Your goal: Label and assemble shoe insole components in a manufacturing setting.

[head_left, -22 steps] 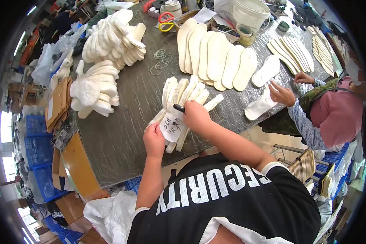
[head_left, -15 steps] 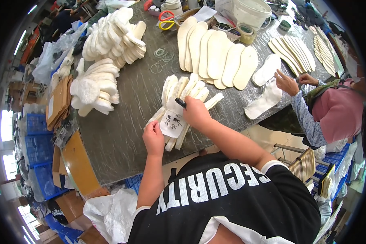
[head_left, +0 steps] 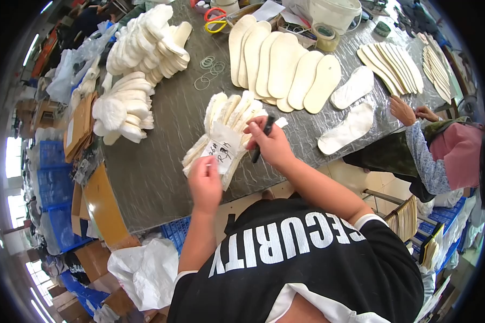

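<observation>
Close to the table's front edge lies a bundle of cream fleecy insoles (head_left: 229,110), drawn together at its middle and fanned out at the ends. A white paper label (head_left: 223,145) with black handwriting sits on it. My left hand (head_left: 205,180) is closed, its fingertips at the label's lower left edge. A black marker pen (head_left: 268,126) is tilted upright in my right hand (head_left: 272,145), which is closed around it just right of the bundle. The pen's tip is off the paper.
Flat insoles (head_left: 277,64) fan out beyond the bundle, with rubber bands (head_left: 210,70) left of them. Fleecy insole piles (head_left: 124,105) lie at the left. Red-and-yellow scissors (head_left: 215,24) and a clear bucket (head_left: 337,16) stand behind. A co-worker's hands (head_left: 404,110) are at the right.
The marker has swung in my right hand from pointing left to standing nearly upright, and that hand has moved slightly right. The co-worker's hands have drawn away from the loose insoles.
</observation>
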Demonstrator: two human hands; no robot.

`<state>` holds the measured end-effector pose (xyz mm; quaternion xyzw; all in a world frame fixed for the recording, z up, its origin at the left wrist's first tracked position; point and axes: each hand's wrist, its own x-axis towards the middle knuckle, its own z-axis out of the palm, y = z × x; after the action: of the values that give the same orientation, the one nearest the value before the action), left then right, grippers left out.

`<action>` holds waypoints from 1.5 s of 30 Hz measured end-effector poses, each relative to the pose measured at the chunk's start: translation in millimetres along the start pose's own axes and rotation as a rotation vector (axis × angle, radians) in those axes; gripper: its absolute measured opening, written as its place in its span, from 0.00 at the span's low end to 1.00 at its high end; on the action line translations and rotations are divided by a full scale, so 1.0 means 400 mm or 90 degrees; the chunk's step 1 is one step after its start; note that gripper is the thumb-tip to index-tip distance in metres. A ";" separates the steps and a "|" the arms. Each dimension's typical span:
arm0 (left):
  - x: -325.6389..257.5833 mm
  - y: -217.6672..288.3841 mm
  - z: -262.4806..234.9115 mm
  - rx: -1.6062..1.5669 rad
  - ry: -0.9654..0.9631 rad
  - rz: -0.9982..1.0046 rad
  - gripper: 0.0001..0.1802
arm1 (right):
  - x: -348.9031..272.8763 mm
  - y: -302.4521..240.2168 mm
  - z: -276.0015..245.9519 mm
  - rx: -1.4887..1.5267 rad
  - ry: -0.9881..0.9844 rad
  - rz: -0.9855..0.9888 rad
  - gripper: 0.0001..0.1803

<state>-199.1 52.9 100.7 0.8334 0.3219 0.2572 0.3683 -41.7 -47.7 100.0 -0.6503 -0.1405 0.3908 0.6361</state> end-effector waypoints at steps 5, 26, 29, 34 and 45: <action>-0.035 0.133 0.179 -0.056 -0.218 0.183 0.12 | -0.064 0.103 -0.105 0.052 -0.045 -0.093 0.17; 0.547 0.205 0.517 -0.264 -0.267 -0.240 0.24 | -0.310 0.286 -0.728 0.092 0.223 0.230 0.08; 0.830 0.135 0.525 0.217 -0.147 0.128 0.16 | -0.291 0.271 -0.713 0.005 0.254 0.185 0.09; 1.169 0.107 0.516 0.468 -0.037 0.215 0.15 | -0.228 0.196 -0.733 -0.185 0.195 0.195 0.11; 0.688 0.360 0.735 0.052 -0.366 0.235 0.10 | -0.072 0.170 -0.839 0.001 0.453 0.091 0.09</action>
<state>228.1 45.9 90.3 0.9300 0.0584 0.0609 0.3578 148.5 -318.3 7.5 -0.7533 0.1356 0.1838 0.6168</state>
